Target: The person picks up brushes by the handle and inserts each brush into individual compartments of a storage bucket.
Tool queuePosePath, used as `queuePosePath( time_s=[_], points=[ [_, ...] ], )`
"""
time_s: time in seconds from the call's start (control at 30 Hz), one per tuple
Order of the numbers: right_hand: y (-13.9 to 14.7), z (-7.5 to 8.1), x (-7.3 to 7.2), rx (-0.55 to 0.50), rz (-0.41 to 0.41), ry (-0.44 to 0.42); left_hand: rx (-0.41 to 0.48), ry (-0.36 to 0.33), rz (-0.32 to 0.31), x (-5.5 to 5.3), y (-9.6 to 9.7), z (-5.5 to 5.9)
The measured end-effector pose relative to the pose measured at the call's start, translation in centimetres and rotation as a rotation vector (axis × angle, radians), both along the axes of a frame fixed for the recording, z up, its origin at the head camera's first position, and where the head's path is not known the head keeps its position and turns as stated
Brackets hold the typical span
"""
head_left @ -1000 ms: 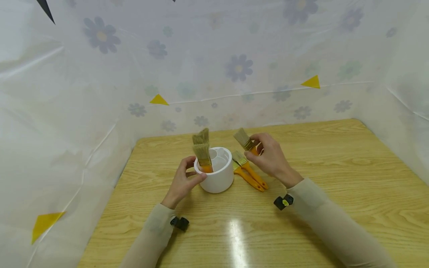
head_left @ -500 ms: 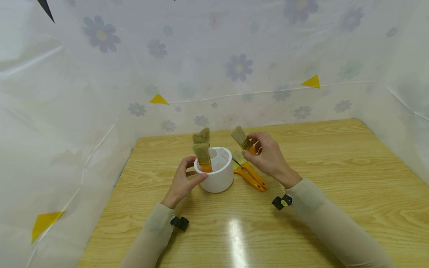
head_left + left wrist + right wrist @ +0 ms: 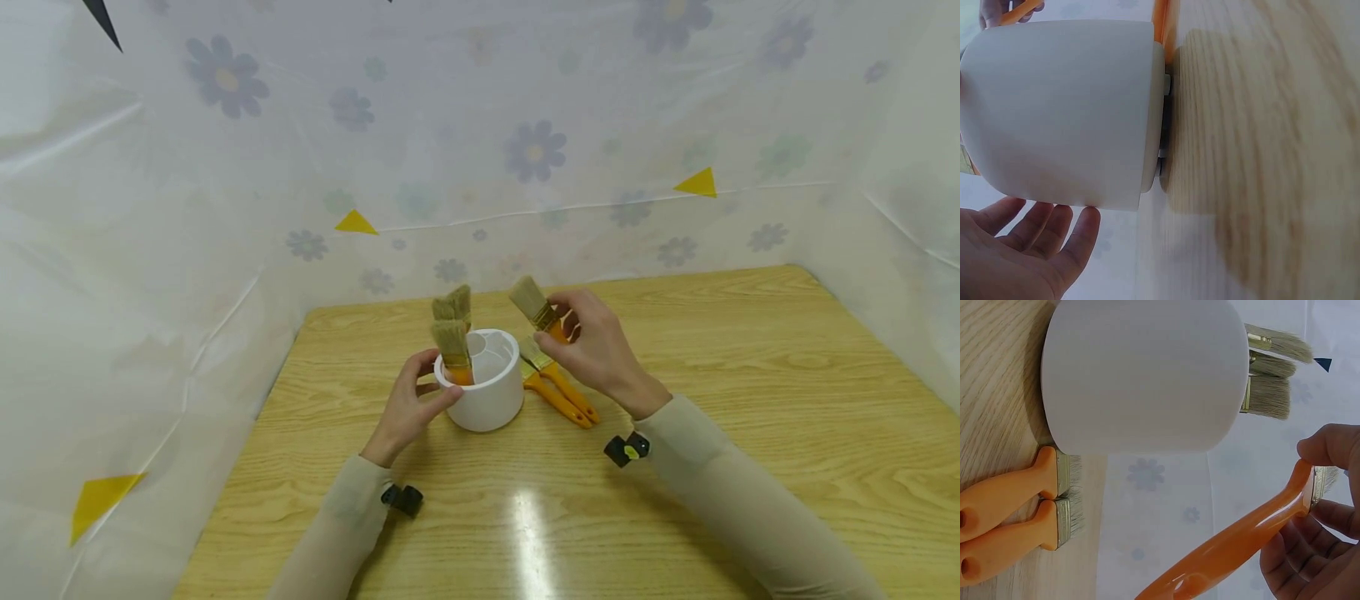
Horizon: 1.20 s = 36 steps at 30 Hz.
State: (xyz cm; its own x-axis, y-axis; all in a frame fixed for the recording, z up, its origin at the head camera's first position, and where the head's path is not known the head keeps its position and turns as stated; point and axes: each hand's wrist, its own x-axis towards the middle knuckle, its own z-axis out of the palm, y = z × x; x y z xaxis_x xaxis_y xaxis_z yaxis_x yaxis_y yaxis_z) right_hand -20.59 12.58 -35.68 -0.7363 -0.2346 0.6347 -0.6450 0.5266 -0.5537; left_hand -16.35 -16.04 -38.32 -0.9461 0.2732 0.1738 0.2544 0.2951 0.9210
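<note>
A white round brush holder stands on the table with several paintbrushes upright in it, bristles up; one paintbrush leans at its near left side. My left hand grips the holder's left side, thumb on the rim and fingertips against the wall. To the right and above the table, my right hand pinches another paintbrush near its metal ferrule, bristles up and orange handle hanging down. Beside the holder, two paintbrushes lie flat on the table, handles toward me.
The wood-grain table meets a flowered plastic sheet at the back. Plastic sheeting also hangs at the left. Yellow triangles mark the sheeting. Small black cameras sit on both wrists.
My right hand has moved slightly left and up with its paintbrush, closer to the holder. The left hand and the holder stay in place.
</note>
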Motion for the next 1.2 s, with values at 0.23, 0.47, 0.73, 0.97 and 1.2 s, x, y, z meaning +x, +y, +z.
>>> queuePosePath(
  time_s=[0.23,0.47,0.73,0.97,1.2],
  points=[
    [-0.6,0.7,0.2,-0.008,0.011,0.008,-0.005,-0.009,0.003,0.0,0.0,0.0],
    [-1.1,1.1,0.3,-0.005,0.003,-0.015,0.003,-0.006,-0.002,-0.1,0.0,0.0],
    [-1.6,1.6,0.4,-0.015,0.012,0.014,0.008,-0.013,-0.001,-0.1,-0.1,-0.1],
    [-2.0,1.9,0.3,-0.031,0.031,0.047,0.009,-0.012,-0.002,-0.1,-0.1,-0.1],
    [-2.3,2.4,0.1,-0.036,0.044,0.068,0.005,-0.009,-0.003,-0.1,-0.1,-0.1]
  ],
)
